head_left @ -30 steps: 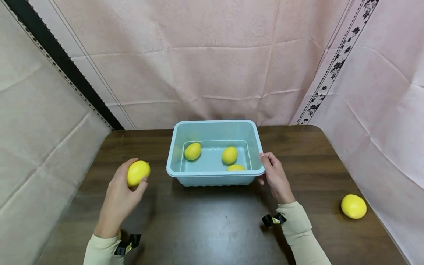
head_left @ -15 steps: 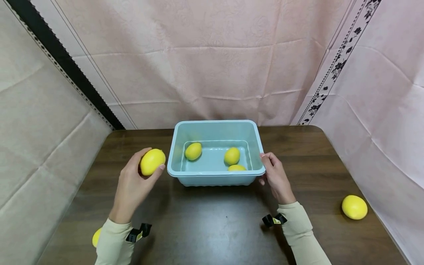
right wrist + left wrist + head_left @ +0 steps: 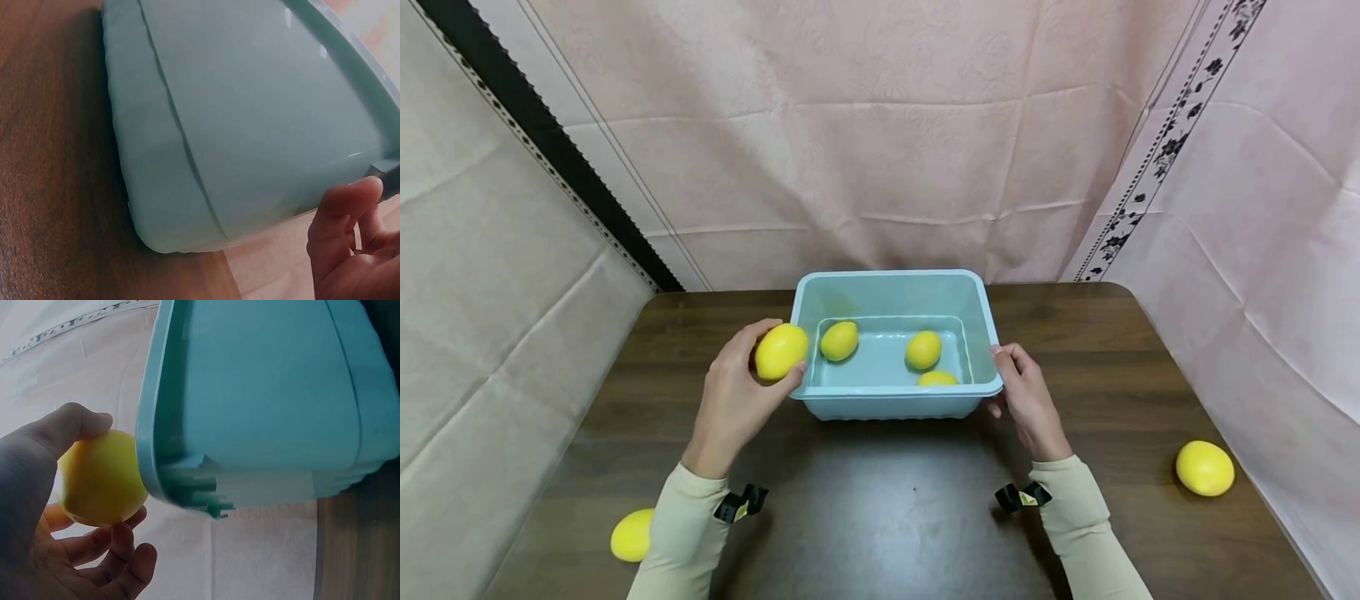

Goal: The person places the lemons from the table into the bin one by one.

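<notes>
A yellow lemon is gripped between the thumb and fingers of my left hand, at the left rim of a light blue plastic basin. The left wrist view has the same lemon level with the basin's rim, outside its wall. My right hand pinches the basin's right rim near the front corner, thumb on top. Inside the basin lie a lemon at the left, another at the right, and a third partly hidden by the front wall.
One lemon lies on the dark wooden table near its right edge. Another lemon sits at the left, partly covered by the left sleeve. Pale cloth hangs behind the table and along both sides.
My left hand has carried its lemon rightward and away from me, up to the basin's left rim. The lemon by the left sleeve has come into view. My right hand keeps its hold.
</notes>
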